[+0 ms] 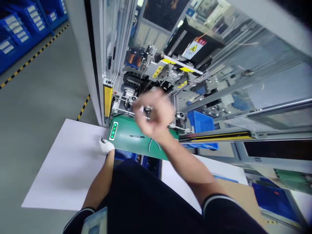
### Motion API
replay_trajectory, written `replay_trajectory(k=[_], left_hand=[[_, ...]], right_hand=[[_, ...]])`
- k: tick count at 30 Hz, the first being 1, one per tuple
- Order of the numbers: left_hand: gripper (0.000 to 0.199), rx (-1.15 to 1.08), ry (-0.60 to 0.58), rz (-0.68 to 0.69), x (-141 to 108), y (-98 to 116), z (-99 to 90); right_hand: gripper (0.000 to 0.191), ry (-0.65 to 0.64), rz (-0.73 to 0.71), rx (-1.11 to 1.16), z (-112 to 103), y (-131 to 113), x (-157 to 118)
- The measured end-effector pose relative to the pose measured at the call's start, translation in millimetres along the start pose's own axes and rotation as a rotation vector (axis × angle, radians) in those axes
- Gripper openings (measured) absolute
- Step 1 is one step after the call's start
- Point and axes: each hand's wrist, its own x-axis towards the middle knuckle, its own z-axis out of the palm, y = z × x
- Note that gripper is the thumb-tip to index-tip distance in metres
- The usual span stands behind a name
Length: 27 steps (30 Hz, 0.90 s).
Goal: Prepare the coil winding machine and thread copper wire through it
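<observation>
My left hand (106,145), in a white glove, is at the left edge of the green mat (126,130), next to a panel of green buttons (113,131). Its fingers curl around a small dark part that I cannot make out. Bare and smeared by motion, my right hand (156,112) is raised over the far edge of the mat, in front of the machine fixtures. Its thumb and fingers curve toward each other; whether anything is between them is too blurred to tell. A pen (136,136) and pliers (154,145) lie on the mat.
A white tabletop (70,162) extends to the left. Beyond the mat stands a machine with a yellow light curtain (108,100) and metal fixtures (180,116). A blue bin (202,123) is on the right, near a brown board (239,195).
</observation>
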Motion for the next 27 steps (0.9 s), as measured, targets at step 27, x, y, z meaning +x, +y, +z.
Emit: replay_trajectory(k=[27], left_hand=[[0.064, 0.842, -0.260, 0.869, -22, 31, -89.0]], right_hand=[[0.049, -0.110, 1.021, 0.088, -191, 145, -415]])
